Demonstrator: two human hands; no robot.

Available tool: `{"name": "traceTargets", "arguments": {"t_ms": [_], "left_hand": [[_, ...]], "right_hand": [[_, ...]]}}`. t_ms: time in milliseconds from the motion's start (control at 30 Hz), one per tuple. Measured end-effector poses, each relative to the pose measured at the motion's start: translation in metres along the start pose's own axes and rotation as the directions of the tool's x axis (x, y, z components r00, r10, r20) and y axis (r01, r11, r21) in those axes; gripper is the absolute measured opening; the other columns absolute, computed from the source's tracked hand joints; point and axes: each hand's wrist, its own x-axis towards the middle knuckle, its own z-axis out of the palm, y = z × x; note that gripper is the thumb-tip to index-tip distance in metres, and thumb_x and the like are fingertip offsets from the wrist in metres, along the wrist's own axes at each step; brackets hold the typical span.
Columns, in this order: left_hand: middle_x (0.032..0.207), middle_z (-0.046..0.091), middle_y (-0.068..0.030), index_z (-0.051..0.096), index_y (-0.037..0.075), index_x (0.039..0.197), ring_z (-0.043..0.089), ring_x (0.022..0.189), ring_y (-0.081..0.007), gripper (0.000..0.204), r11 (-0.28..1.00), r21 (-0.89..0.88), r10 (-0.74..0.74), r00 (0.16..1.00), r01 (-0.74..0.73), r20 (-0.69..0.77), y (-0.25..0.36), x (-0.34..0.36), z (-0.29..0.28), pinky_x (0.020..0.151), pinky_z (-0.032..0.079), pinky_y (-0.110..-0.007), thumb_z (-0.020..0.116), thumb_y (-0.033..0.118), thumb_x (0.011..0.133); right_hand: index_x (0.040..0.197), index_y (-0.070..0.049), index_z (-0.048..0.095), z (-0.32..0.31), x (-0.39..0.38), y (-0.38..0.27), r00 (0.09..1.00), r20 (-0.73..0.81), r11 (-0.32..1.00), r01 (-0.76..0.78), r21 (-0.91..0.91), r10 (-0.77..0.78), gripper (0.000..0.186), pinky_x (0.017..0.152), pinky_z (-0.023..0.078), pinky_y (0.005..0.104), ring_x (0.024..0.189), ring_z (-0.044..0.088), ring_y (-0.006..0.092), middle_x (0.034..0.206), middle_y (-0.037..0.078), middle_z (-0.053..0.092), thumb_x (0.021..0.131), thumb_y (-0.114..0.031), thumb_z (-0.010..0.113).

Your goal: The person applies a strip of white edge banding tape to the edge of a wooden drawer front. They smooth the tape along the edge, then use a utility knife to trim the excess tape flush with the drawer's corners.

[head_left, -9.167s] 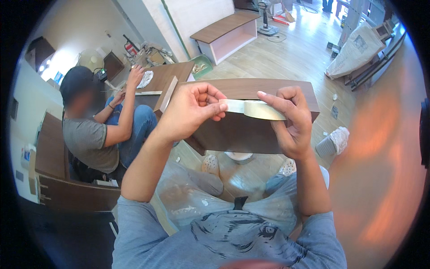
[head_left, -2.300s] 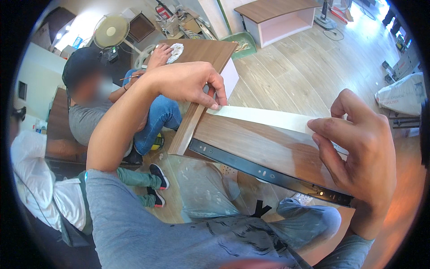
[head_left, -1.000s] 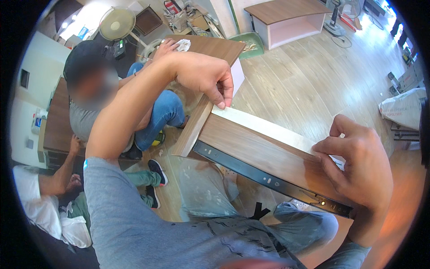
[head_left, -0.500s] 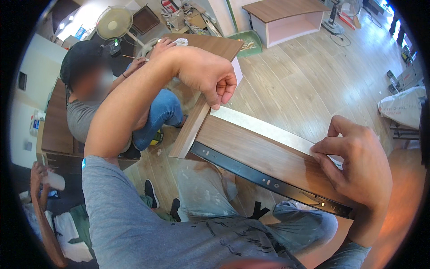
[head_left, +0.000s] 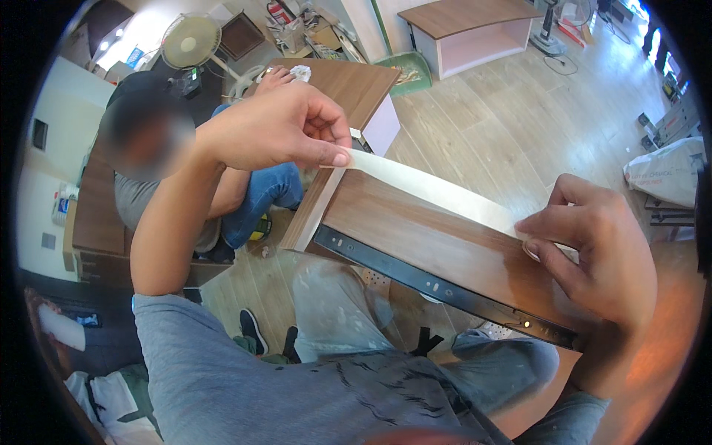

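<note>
My left hand (head_left: 285,130) is closed in a pinch on one end of a pale strip of masking tape (head_left: 434,185), by the raised corner piece of a brown wooden drawer (head_left: 430,233). My right hand (head_left: 597,252) grips the tape's other end, probably with the roll, which is mostly hidden by my fingers. The strip stretches along the drawer's far long edge, slightly lifted at the left. A black metal slide rail (head_left: 415,279) runs along the drawer's near side, above my legs.
A seated co-worker (head_left: 141,193) is at left, beside a brown cabinet (head_left: 352,81); another person (head_left: 111,400) is partly visible lower left. Behind are a fan (head_left: 191,41), green tray (head_left: 406,70) and white cabinet (head_left: 463,37). A white sack (head_left: 660,174) lies at right.
My left hand has moved left and slightly up, lifting the tape's end from the corner. My right hand has shifted slightly up. The co-worker at lower left has moved lower and farther left.
</note>
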Motion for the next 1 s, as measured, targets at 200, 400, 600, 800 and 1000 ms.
{"name": "traceTargets", "arguments": {"t_ms": [200, 400, 600, 800, 1000], "left_hand": [[0.081, 0.068, 0.0053, 0.074, 0.003, 0.1, 0.061, 0.072, -0.0032, 0.021, 0.999, 0.003, 0.042, 0.993, -0.042, -0.114, 0.011, -0.026, -0.005, 0.064, 0.049, -0.022, 0.087, 0.019, 0.097], [0.081, 0.068, 0.0043, 0.071, 0.008, 0.096, 0.06, 0.065, -0.0018, 0.025, 0.996, 0.034, 0.088, 0.932, -0.081, -0.352, 0.052, -0.077, -0.038, 0.056, 0.047, -0.018, 0.09, 0.023, 0.091], [0.086, 0.071, 0.0003, 0.075, 0.006, 0.1, 0.064, 0.071, -0.0059, 0.031, 0.902, 0.433, 0.214, 0.876, -0.008, -0.431, 0.143, -0.134, -0.069, 0.061, 0.051, -0.022, 0.086, 0.034, 0.095], [0.086, 0.076, -0.0101, 0.08, -0.002, 0.105, 0.071, 0.075, -0.0176, 0.03, 0.852, 0.523, 0.381, 0.734, -0.042, -0.563, 0.212, -0.189, -0.026, 0.067, 0.057, -0.027, 0.088, 0.024, 0.093], [0.086, 0.076, -0.0094, 0.08, -0.002, 0.105, 0.071, 0.074, -0.0168, 0.03, 0.806, 0.576, 0.505, 0.671, -0.141, -0.543, 0.23, -0.227, 0.006, 0.067, 0.057, -0.027, 0.088, 0.024, 0.093]], "right_hand": [[0.127, -0.005, 0.074, -0.018, -0.008, 0.009, 0.998, 0.007, 0.996, -0.068, 0.055, 0.068, 0.057, 0.079, 0.052, 0.0395, 0.084, 0.068, 0.032, 0.088, 0.016, 0.067, 0.071, 0.003, 0.083], [0.138, -0.003, 0.069, -0.024, -0.019, 0.023, 0.993, -0.082, 0.98, 0.098, 0.176, -0.085, 0.069, 0.086, 0.052, 0.0375, 0.089, 0.067, 0.0274, 0.09, 0.013, 0.069, 0.07, 0.003, 0.083], [0.15, -0.005, 0.064, -0.019, -0.025, 0.01, 0.998, -0.023, 0.946, 0.069, 0.317, -0.065, 0.077, 0.107, 0.055, 0.0411, 0.103, 0.071, 0.0272, 0.122, 0.015, 0.075, 0.076, -0.004, 0.085], [0.154, -0.012, 0.063, 0.007, -0.057, -0.006, 0.984, -0.152, 0.924, 0.137, 0.357, -0.088, 0.073, 0.107, 0.057, 0.0431, 0.111, 0.074, 0.0287, 0.112, 0.015, 0.077, 0.085, -0.012, 0.086], [0.156, -0.012, 0.061, -0.011, -0.118, 0.092, 0.88, -0.182, 0.884, -0.388, 0.26, 0.439, 0.07, 0.111, 0.052, 0.0425, 0.128, 0.068, 0.0278, 0.136, 0.011, 0.073, 0.095, -0.038, 0.084]]}}
